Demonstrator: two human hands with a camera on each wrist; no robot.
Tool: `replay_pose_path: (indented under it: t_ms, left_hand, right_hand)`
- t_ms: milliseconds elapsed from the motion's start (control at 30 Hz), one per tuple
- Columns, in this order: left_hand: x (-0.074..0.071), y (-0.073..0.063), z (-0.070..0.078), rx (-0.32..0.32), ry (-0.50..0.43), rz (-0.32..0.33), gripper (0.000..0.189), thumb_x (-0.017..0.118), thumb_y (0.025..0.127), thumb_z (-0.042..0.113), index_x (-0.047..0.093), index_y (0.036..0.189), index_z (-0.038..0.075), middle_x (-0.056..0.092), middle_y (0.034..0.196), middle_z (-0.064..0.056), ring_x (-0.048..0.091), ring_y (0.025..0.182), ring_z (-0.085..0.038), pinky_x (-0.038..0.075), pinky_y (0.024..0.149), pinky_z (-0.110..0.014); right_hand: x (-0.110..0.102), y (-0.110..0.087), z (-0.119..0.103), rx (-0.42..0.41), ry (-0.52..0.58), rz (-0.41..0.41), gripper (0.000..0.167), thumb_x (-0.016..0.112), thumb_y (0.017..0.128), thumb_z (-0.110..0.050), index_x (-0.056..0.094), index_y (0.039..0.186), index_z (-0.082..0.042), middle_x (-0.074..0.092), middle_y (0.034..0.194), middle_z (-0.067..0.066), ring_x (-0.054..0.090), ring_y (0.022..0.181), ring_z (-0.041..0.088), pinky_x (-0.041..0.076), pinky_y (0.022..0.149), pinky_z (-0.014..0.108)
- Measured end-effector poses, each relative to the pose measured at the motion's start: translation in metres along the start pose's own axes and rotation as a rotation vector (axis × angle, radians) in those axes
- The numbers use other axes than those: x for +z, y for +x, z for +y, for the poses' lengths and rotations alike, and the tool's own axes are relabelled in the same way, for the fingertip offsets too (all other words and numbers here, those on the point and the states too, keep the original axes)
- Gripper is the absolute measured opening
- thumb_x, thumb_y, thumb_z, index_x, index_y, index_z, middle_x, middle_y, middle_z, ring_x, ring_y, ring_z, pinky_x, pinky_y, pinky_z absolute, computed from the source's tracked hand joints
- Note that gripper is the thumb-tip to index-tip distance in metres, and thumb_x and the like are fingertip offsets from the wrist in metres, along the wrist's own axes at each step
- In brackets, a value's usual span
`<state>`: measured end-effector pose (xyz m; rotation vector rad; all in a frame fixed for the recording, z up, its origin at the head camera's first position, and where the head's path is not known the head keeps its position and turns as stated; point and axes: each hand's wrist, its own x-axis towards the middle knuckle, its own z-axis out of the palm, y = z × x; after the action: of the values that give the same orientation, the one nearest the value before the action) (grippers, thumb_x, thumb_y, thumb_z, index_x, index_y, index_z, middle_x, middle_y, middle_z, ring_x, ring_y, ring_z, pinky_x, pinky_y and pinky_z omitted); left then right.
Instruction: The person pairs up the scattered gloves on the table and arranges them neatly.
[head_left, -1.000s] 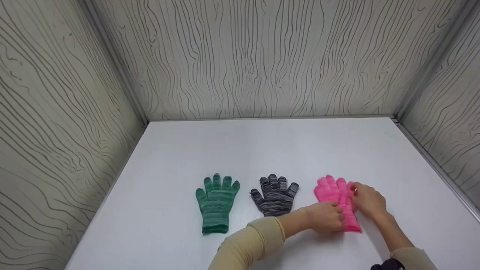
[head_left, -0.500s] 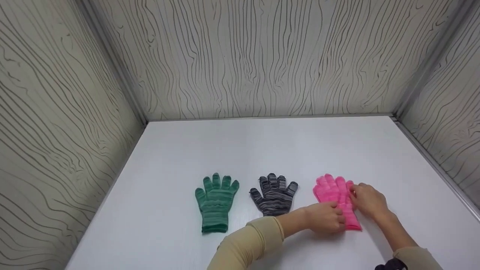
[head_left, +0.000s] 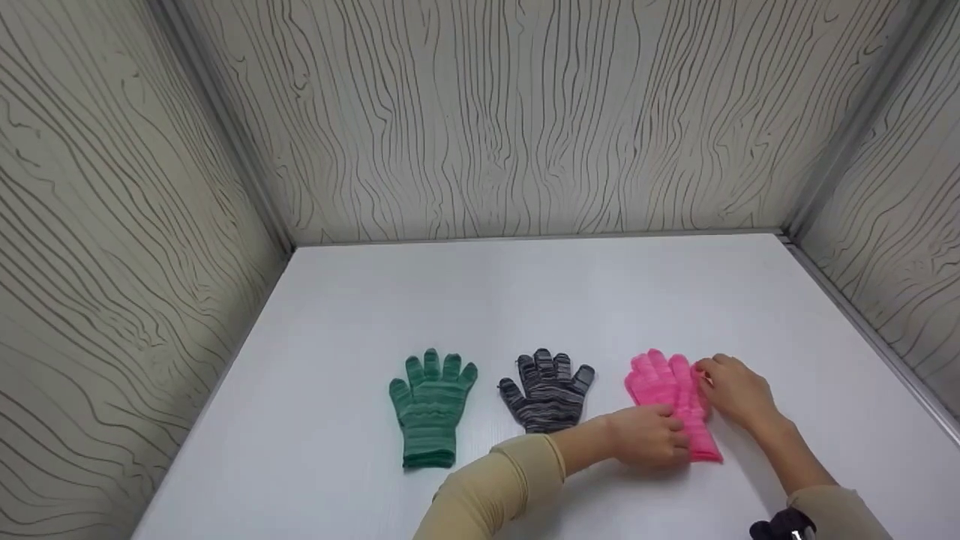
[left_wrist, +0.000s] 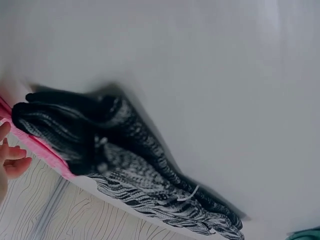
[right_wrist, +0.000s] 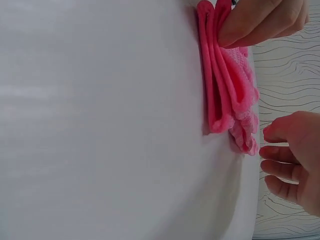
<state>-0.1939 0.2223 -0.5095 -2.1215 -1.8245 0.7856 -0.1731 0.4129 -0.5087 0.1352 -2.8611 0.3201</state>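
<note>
Pink knit gloves (head_left: 654, 381) lie stacked on the white table, with two cuffs showing one over the other in the right wrist view. My left hand (head_left: 651, 437) rests over their lower part, its fingertips (right_wrist: 250, 22) pressing on the cuff. At the right edge of the pink gloves, my right hand (head_left: 739, 390) pinches an upper finger of the knit. Left of my left hand lie black-and-grey striped gloves (head_left: 551, 397), their cuff hidden behind my left forearm. In the left wrist view, the black-and-grey gloves (left_wrist: 140, 160) fill the foreground, with their cuff toward the camera.
Green striped gloves (head_left: 431, 416) lie flat at the left of the row, fingers pointing away from me. The white table (head_left: 487, 300) ends at a back wall (head_left: 487, 120) with a wood-grain pattern. Similar panels stand at the left and right.
My right hand has shifted slightly up toward the fingertips of the pink gloves. My left hand stays on their lower part, and the other gloves lie as before.
</note>
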Motion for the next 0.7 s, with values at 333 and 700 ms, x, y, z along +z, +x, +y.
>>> replay_pose_path:
  t_ms: [333,700]
  left_hand:
    - [-0.001,-0.004,0.0,-0.024,-0.055,0.002,0.035,0.035,0.099,0.035,0.05,0.131,0.029,0.051,0.129,0.013,0.046,0.115,-0.005,0.03,0.092,-0.019]
    - [0.0,-0.002,0.0,-0.033,-0.08,0.006,0.035,0.036,0.099,0.034,0.051,0.13,0.028,0.052,0.127,0.013,0.047,0.114,-0.004,0.031,0.091,-0.018]
  right_hand:
    - [0.005,0.024,0.0,-0.097,-0.001,0.001,0.015,0.068,0.078,-0.005,0.069,0.093,-0.001,0.063,0.087,0.012,0.055,0.083,0.031,0.05,0.066,0.043]
    - [0.015,0.038,0.005,-0.119,-0.033,-0.03,0.015,0.065,0.08,-0.004,0.067,0.094,0.002,0.058,0.083,0.013,0.053,0.079,0.031,0.048,0.065,0.044]
